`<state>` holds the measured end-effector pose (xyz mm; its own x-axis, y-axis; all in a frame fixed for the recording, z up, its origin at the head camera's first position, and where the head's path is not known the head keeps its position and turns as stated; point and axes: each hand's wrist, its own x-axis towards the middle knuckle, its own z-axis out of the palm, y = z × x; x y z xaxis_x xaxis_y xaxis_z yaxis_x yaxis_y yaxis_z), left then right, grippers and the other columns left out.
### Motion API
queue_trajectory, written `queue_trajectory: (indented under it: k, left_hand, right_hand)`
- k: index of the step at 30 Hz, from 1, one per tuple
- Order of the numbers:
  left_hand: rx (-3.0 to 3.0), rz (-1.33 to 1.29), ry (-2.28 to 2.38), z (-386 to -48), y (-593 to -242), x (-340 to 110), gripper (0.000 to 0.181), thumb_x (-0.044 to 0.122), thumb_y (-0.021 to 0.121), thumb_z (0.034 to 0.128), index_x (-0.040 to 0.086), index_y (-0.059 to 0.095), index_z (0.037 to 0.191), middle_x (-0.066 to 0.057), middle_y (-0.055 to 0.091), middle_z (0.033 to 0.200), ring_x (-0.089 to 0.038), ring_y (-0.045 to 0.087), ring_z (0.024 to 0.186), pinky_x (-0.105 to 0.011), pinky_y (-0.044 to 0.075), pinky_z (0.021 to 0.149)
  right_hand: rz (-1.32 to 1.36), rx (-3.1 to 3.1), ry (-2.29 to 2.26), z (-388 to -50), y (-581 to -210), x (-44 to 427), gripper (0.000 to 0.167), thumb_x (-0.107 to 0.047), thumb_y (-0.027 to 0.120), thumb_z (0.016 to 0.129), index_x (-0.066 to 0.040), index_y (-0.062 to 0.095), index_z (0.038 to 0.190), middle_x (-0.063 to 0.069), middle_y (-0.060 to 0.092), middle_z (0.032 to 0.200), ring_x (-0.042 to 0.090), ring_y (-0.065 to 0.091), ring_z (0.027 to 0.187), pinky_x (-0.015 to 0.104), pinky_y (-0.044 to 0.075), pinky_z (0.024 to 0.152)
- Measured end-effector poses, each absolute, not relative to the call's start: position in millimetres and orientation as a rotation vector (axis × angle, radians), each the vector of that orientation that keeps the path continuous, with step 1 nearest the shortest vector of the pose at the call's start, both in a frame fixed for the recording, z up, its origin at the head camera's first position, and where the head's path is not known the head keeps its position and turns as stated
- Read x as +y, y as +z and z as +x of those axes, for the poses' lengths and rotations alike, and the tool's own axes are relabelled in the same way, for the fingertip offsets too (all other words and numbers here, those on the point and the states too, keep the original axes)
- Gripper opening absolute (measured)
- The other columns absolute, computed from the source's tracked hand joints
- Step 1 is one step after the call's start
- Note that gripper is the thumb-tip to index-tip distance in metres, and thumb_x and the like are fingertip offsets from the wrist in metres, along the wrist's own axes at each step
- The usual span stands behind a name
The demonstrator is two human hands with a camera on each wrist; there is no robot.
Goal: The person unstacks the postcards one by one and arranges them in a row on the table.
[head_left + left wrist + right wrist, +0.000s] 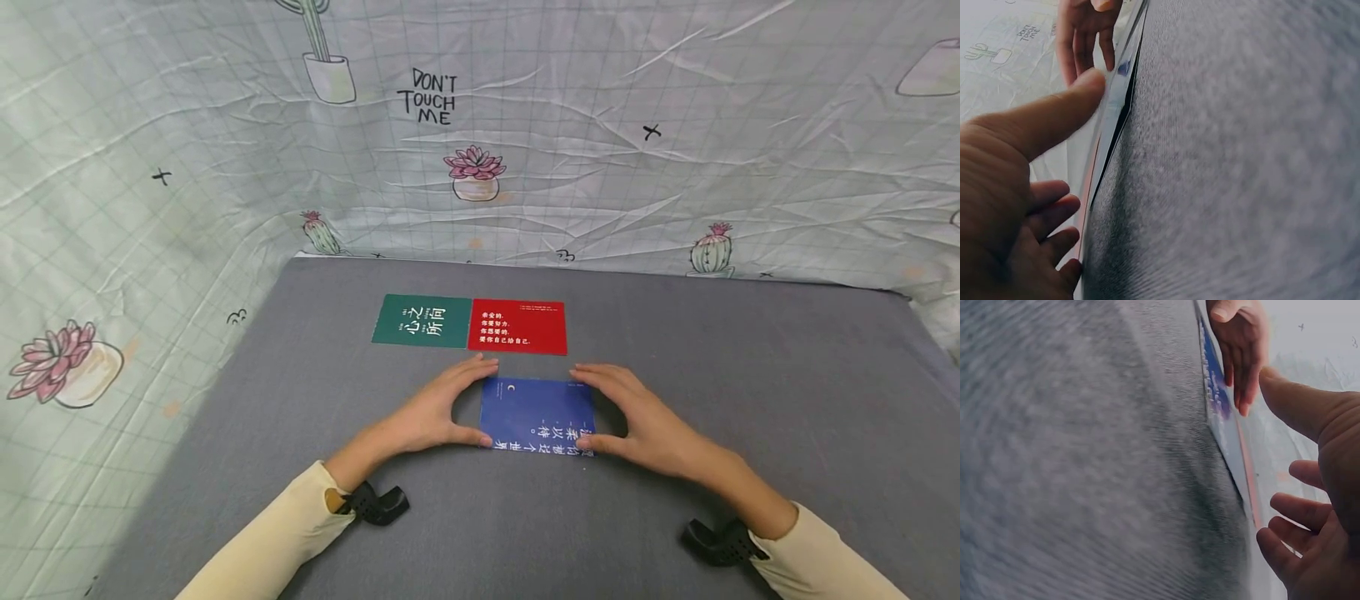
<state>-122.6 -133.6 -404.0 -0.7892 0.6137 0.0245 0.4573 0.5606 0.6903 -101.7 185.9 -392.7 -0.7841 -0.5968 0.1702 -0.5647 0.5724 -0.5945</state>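
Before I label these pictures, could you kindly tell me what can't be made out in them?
Blue card: head view; the right hand covers some lettering.
Red card: head view; the print at its top right is too small.
Left sleeve: head view; cut off by the bottom edge.
Grey tabletop: right wrist view; blur hides its fine texture.

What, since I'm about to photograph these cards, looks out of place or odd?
The print directions clash in the head view: the red card reads upright, the green card sideways and the blue card upside down, which also lies apart from the others. I see no spill or damage.
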Motion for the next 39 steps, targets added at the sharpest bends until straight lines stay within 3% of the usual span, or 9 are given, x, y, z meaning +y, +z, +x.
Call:
queue_trajectory:
  k: [19,28,39]
  left_hand:
    - [2.592,0.935,0.937,-125,-411,-135,0.099,0.040,0.085,0.0687,0.011,0.034,0.148,0.003,0.029,0.154,-0.015,0.012,0.144,-0.047,0.017,0.113]
    - [2.587,0.990,0.916,-124,-410,-136,0.102,0.041,0.086,0.0679,0.010,0.032,0.149,0.001,0.029,0.154,-0.018,0.012,0.144,-0.042,0.010,0.115]
    - [2.608,1.006,0.912,-124,-414,-136,0.099,0.039,0.085,0.0693,0.010,0.033,0.148,0.000,0.033,0.152,-0.019,0.014,0.144,-0.043,0.011,0.115]
  right_hand:
    - [-0.993,2.756,-0.905,-103,-405,181,0.086,-0.045,0.080,0.075,-0.012,0.041,0.144,0.012,0.033,0.148,0.029,0.025,0.135,0.055,0.033,0.102]
    - [-1.019,2.782,-0.880,-101,-407,180,0.083,-0.042,0.080,0.075,-0.010,0.044,0.142,0.009,0.038,0.144,0.026,0.027,0.132,0.052,0.035,0.101]
    - [-1.025,2.798,-0.893,-99,-408,177,0.081,-0.036,0.083,0.074,-0.010,0.045,0.141,0.010,0.039,0.141,0.026,0.030,0.131,0.050,0.036,0.101]
